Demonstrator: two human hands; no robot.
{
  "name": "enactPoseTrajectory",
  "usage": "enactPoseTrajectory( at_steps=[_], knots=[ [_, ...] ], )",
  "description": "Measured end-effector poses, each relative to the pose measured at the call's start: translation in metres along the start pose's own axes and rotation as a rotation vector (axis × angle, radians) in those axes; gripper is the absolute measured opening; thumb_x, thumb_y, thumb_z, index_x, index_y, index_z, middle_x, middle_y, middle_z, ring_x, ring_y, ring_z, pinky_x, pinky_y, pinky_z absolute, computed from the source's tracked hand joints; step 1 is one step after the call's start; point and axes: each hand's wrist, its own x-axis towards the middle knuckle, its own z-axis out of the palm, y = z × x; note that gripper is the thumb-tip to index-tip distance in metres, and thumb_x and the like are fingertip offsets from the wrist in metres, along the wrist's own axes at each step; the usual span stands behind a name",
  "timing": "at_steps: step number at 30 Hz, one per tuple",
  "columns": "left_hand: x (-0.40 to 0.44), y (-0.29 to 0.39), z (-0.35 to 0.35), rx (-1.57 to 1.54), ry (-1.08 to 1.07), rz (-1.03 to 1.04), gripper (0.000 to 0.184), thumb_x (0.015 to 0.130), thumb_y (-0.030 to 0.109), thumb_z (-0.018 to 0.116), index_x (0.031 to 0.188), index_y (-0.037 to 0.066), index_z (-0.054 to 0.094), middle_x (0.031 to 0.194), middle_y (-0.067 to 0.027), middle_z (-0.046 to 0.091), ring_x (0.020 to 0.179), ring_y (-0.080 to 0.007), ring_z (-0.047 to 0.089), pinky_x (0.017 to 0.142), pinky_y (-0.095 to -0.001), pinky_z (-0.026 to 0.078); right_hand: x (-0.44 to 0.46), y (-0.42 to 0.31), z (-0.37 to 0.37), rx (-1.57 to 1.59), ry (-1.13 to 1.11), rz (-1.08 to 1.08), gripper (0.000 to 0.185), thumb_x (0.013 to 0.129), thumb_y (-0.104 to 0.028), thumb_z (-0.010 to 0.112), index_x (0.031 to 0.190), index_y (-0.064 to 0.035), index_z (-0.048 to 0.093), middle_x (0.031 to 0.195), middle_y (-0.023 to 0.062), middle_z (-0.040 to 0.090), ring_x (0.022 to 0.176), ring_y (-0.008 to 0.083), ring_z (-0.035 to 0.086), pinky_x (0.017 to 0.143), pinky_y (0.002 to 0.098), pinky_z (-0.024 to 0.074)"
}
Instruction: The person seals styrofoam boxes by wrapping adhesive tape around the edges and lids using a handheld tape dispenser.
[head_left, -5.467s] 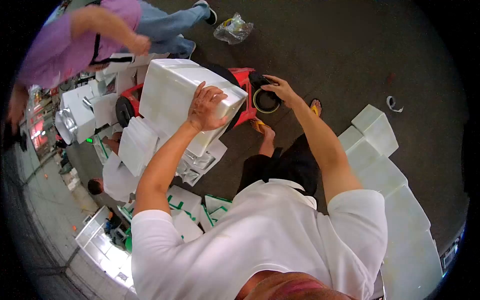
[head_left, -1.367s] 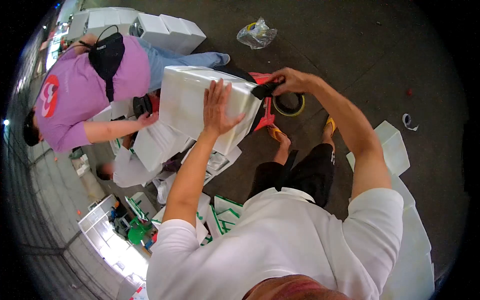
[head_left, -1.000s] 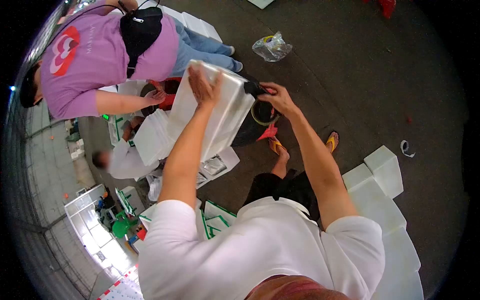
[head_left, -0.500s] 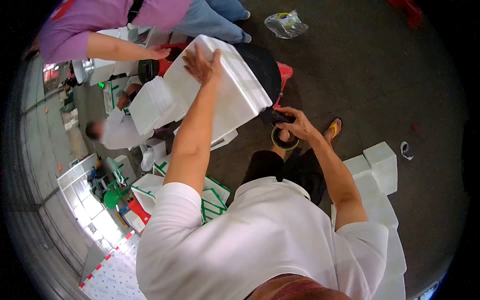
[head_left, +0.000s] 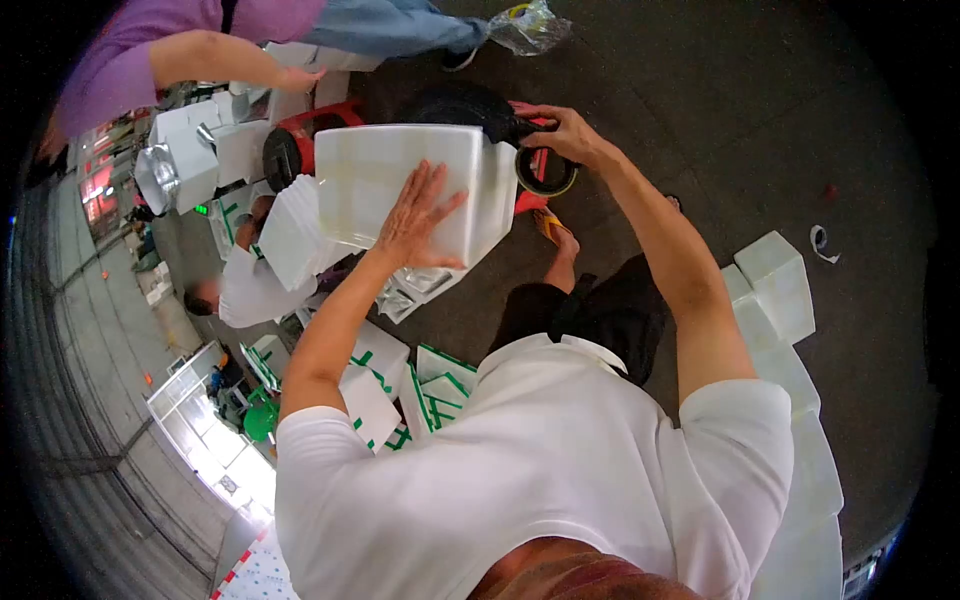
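My left hand (head_left: 422, 218) lies with spread fingers on the upper face of a white foam box (head_left: 355, 170). Pale tape bands cross the box, which stands tilted over a black round seat (head_left: 460, 105) with red parts under it. To the right of the box, my right hand (head_left: 568, 137) is closed around a black tape dispenser (head_left: 527, 128). A roll of tape (head_left: 546, 172) hangs below those fingers, close to the box's right edge.
A co-worker in purple (head_left: 240, 60) stands at the upper left, another in white (head_left: 250, 290) lower down. White boxes (head_left: 790, 380) line the right side; green-taped boxes (head_left: 375, 400) lie left of my body. A plastic bag (head_left: 530, 28) and tape scrap (head_left: 822, 243) are on the floor.
The box has turned so another face is up, and my left hand has shifted down across it. My right hand has moved up and away from my body with the dispenser.
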Motion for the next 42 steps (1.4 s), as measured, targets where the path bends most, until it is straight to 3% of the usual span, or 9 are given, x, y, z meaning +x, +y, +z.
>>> enactPoseTrajectory(
  at_steps=[3,5,11,13,15,20,25,32,42],
  knots=[
    [0.013,0.011,0.009,0.003,0.047,-0.023,0.111,0.057,0.065,0.079,0.15,0.027,0.032,0.159,-0.0204,0.009,0.143,-0.051,0.008,0.116,-0.0597,0.016,-0.006,-0.014,0.001,0.173,0.021,0.229,0.059,0.073,-0.035,0.081,0.127,-0.0172,0.064,0.122,0.0153,0.063,0.108,0.0266,0.061,0.092,0.0381,0.05],
    [0.019,0.013,0.006,0.058,0.02,0.005,0.111,0.058,0.065,0.079,0.15,0.027,0.032,0.159,-0.0217,0.007,0.143,-0.0526,0.007,0.116,-0.0603,0.016,0.012,-0.006,0.005,0.06,0.065,0.03,0.057,0.073,-0.032,0.081,0.126,-0.0173,0.065,0.116,0.0144,0.065,0.101,0.0238,0.064,0.088,0.0359,0.0512],
    [0.03,0.015,0.007,0.08,0.013,0.066,0.099,0.056,0.062,0.079,0.142,0.027,0.047,0.159,-0.0226,0.012,0.143,-0.0532,0.008,0.115,-0.0607,0.018,0.035,-0.003,-0.01,0.186,-0.016,0.0,0.056,0.074,-0.024,0.079,0.125,-0.0071,0.063,0.092,0.0108,0.071,0.063,0.0133,0.061,0.046,0.0271,0.0493],
    [0.039,0.015,0.013,0.079,0.087,0.037,0.093,0.056,0.061,0.079,0.138,0.026,0.051,0.158,-0.0241,0.014,0.142,-0.0539,0.01,0.114,-0.0609,0.019,0.034,0.0,-0.017,0.07,-0.061,-0.009,0.057,0.073,-0.024,0.08,0.125,-0.0076,0.063,0.096,0.012,0.07,0.07,0.0159,0.063,0.056,0.0314,0.0532],
    [0.052,0.014,0.016,0.061,0.178,0.017,0.088,0.057,0.059,0.079,0.134,0.024,0.056,0.157,-0.0257,0.017,0.141,-0.0546,0.013,0.114,-0.061,0.02,0.001,-0.012,-0.031,-0.048,-0.199,0.073,0.057,0.077,-0.022,0.077,0.129,-0.0081,0.06,0.127,0.0144,0.061,0.118,0.0247,0.056,0.103,0.0394,0.0439],
    [0.105,0.002,0.011,0.102,0.456,-0.311,0.084,0.064,0.065,0.073,0.131,0.017,0.058,0.152,-0.0317,0.022,0.136,-0.0589,0.022,0.112,-0.0624,0.02,-0.094,0.001,-0.003,-0.084,-0.232,0.029,0.054,0.076,-0.016,0.077,0.127,-0.0064,0.062,0.114,0.0119,0.066,0.097,0.0208,0.061,0.087,0.036,0.0498],
    [0.133,-0.044,-0.005,-0.035,0.652,-0.637,0.097,0.07,0.07,0.068,0.144,0.014,0.041,0.15,-0.0362,0.021,0.138,-0.0575,0.018,0.113,-0.0623,0.015,-0.003,-0.02,0.021,0.216,0.234,-0.002,0.056,0.077,-0.016,0.078,0.128,-0.0035,0.06,0.11,0.0076,0.067,0.096,0.0159,0.063,0.084,0.0311,0.0507],
    [0.091,-0.041,0.006,0.025,0.51,-0.753,0.102,0.073,0.07,0.065,0.152,0.018,0.028,0.156,-0.0271,0.018,0.144,-0.0496,0.01,0.115,-0.0597,0.009,0.045,-0.036,0.015,0.02,-0.027,0.1,0.053,0.076,-0.018,0.079,0.123,-0.0015,0.063,0.105,0.0107,0.069,0.095,0.0162,0.064,0.084,0.0308,0.0514],
    [0.113,-0.057,0.001,-0.127,0.643,-1.103,0.108,0.068,0.077,0.062,0.153,0.021,0.027,0.158,-0.0251,0.011,0.146,-0.047,0.003,0.117,-0.0559,0.004,-0.161,-0.006,0.044,-0.027,-0.123,0.245,0.06,0.077,-0.016,0.077,0.132,-0.0031,0.057,0.125,0.0157,0.063,0.115,0.025,0.059,0.1,0.0366,0.0457]
  ],
)
